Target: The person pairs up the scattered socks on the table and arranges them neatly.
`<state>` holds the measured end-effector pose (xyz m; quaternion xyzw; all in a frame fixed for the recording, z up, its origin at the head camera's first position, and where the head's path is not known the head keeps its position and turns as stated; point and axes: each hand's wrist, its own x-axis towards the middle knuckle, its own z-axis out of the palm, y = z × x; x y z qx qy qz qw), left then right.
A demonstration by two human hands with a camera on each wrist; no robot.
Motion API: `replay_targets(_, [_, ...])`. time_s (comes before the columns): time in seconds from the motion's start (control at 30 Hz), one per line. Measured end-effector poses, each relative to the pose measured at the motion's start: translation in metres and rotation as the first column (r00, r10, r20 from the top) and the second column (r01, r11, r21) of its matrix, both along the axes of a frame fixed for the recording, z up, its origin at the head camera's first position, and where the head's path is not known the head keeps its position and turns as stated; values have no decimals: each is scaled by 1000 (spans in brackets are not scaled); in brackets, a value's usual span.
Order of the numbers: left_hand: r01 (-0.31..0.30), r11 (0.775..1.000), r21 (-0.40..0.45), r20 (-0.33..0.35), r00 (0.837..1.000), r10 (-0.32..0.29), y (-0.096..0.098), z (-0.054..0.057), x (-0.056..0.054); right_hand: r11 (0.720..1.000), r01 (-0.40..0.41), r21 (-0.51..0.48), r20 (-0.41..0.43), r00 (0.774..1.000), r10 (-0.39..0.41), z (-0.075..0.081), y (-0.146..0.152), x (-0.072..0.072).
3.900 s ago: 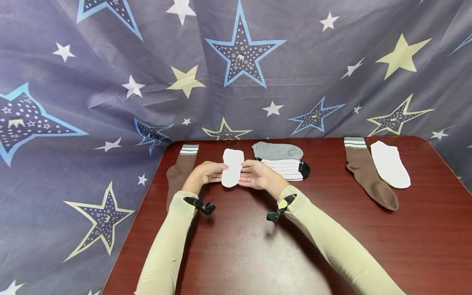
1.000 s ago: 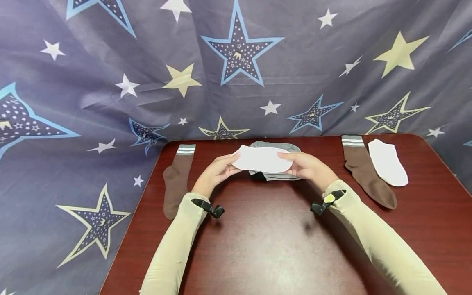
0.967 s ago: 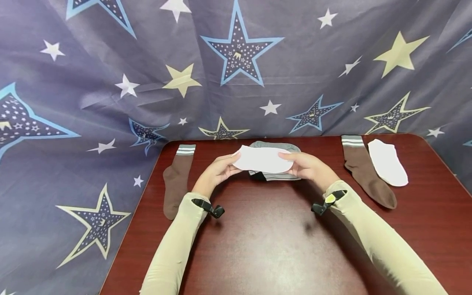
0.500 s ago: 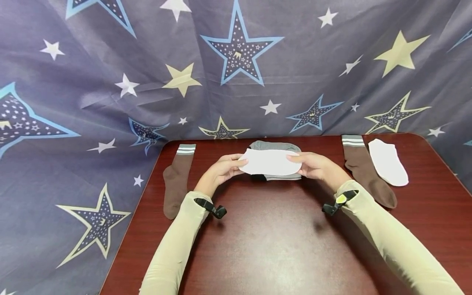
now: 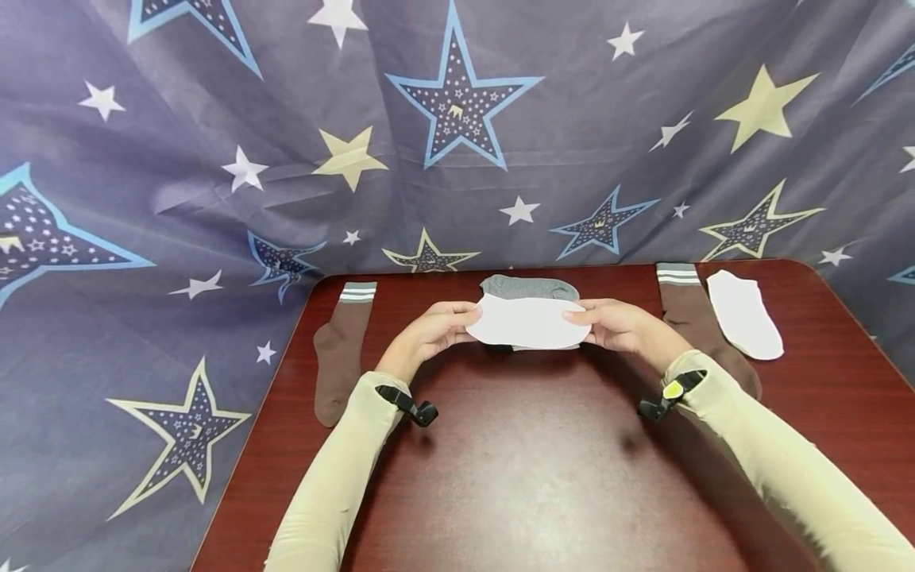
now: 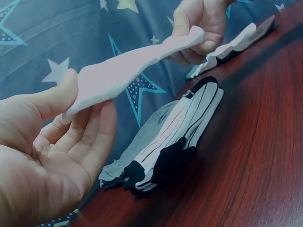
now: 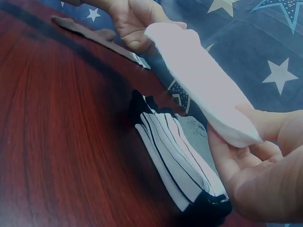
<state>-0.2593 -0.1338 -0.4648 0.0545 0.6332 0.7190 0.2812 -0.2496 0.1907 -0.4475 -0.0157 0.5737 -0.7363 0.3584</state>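
held between the two hands, the white sock (image 5: pixel 530 324) has shifted a little toward the person's right and nearer the body since half a second ago, and the right hand (image 5: pixel 627 327) has moved outward with it. it hangs in the air above the desk (image 5: pixel 529 461), over the grey sock (image 5: pixel 529 287) and the striped socks (image 7: pixel 173 156), which lie beneath and just beyond the hands.

by its look it should be very light and soft, thin knit cloth that bends freely; in the left wrist view its edge curves between the two grips, so it will likely sag or fold if one end is let go. breaking is no worry, and the fabric probably gives enough friction that a gentle pinch will do. both ends seem the right places to hold, since that keeps it flat; one hand in the middle would likely let the ends droop.

the left hand (image 5: pixel 431 331) pinches the near end, thumb on the upper face, fingers curled below. the right hand pinches the opposite, rounded end likewise, thumb on top and fingers underneath. neither is spread wide; each gap is only as deep as the cloth. outward of the left hand lies a brown sock (image 5: pixel 343 353), well apart; outward of the right hand lies another white sock (image 5: pixel 746 315), untouched.
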Motion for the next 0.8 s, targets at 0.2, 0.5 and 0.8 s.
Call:
replay_targets(0.2, [-9,996,-92,-50,999,5,0,3,4,999,-31,45,-28,999,32,3,5,2])
replay_targets(0.5, [23,973,-231,-83,996,-44,-2,7,8,987,-68,142,-24,997,72,6,9,8])
replay_targets(0.8, [51,897,-440,-121,986,-116,2,2,14,971,-84,224,-24,995,92,-1,8,15])
